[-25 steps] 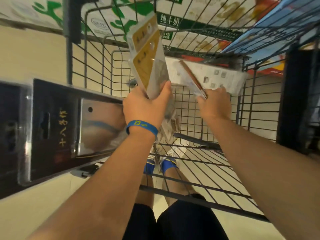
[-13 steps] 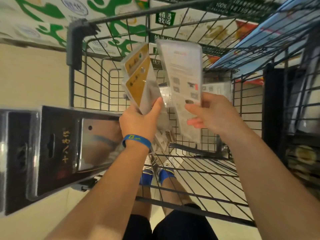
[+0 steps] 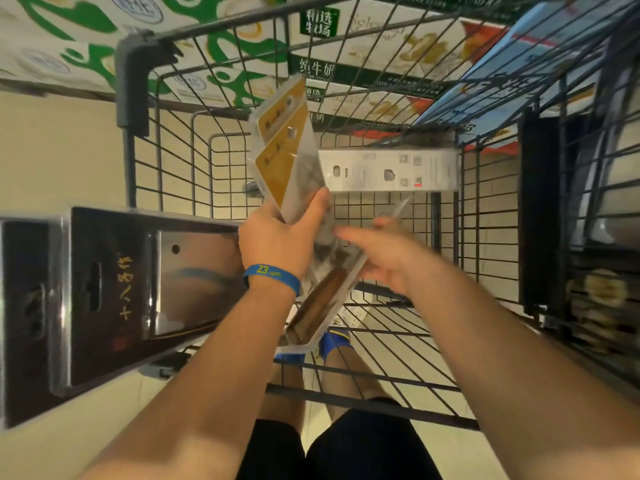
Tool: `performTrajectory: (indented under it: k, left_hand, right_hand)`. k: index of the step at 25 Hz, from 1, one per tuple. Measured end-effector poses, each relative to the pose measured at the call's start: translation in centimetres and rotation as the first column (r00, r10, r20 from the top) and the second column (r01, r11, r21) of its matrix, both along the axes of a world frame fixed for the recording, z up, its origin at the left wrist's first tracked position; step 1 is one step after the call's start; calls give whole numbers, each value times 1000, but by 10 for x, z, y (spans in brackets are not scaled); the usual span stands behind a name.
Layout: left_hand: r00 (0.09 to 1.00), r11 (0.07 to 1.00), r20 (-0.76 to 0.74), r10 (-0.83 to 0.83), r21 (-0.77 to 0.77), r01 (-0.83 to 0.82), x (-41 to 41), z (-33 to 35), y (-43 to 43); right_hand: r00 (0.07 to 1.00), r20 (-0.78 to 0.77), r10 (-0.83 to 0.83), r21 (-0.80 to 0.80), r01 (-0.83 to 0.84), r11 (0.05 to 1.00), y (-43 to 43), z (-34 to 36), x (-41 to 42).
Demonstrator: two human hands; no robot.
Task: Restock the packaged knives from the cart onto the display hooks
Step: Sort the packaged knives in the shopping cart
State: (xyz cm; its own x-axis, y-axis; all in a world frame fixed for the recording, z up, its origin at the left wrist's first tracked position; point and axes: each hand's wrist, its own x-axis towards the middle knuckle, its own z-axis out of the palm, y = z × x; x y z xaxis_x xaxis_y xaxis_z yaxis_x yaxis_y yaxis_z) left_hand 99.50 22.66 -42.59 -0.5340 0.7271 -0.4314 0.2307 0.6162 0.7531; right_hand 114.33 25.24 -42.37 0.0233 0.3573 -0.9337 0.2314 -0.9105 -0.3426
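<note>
Currently the left hand (image 3: 278,242) grips a fanned stack of packaged knives (image 3: 285,157) over the cart (image 3: 133,81). Its thumb is clamped across the front of the stack and its fingers are wrapped behind. The yellow card ends point up and away. The brown handle ends hang below the hand, tilted toward the person. There is a blue wristband (image 3: 272,274) on that wrist.

The right hand (image 3: 382,252) is just beside the lower part of the stack, with fingers (image 3: 348,234) stretched out toward it, loose and spread, gripping nothing. It is motion-blurred, so I can't tell whether the fingertips actually touch the plastic.

One more white-backed pack (image 3: 388,169) lies crosswise at the far end of the cart basket, apart from both hands. A large cleaver pack (image 3: 138,289) with a black card sits at the cart's left side, its blade end running behind the left hand. Whether it rests on the rim or outside it is unclear.

Green-and-white milk cartons (image 3: 69,46) are stacked beyond the cart.
</note>
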Motion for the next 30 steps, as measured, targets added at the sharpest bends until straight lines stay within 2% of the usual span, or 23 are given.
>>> performTrajectory:
  k: [2,6,9,11,16,18,20,22,25,30]
  left_hand:
    - [999,999,-6,31,-27,-31,-2,-2,1]
    - [998,997,35,50,-52,-49,-6,-1,2]
    - [981,993,157,116,-50,-109,-9,0,7]
    - [980,992,161,121,-51,-114,-9,2,10]
    - [974,997,218,60,43,-71,-10,16,6]
    - [957,988,282,75,109,-110,-16,21,11]
    - [940,978,312,137,110,-179,-21,28,20]
    - [934,972,294,201,61,-228,-24,31,27]
    - [943,978,267,199,5,-208,-25,34,32]
    - [971,983,199,133,96,-154,-29,42,27]
  right_hand:
    - [999,0,-33,-49,33,998,-13,-12,-17]
    - [989,112,-100,108,88,990,1,-2,0]
    - [963,-85,-255,185,267,946,18,25,31]
    - [946,-193,-262,235,304,923,19,40,37]
    - [918,-264,-295,238,359,903,12,54,31]
    - [926,-283,-251,282,330,901,14,64,39]
    - [936,-235,-263,364,336,869,8,76,45]
    - [929,-251,-273,436,360,825,-3,87,47]
    - [914,-312,-261,507,392,768,-15,101,39]
    - [917,-302,-259,612,395,685,-19,113,36]
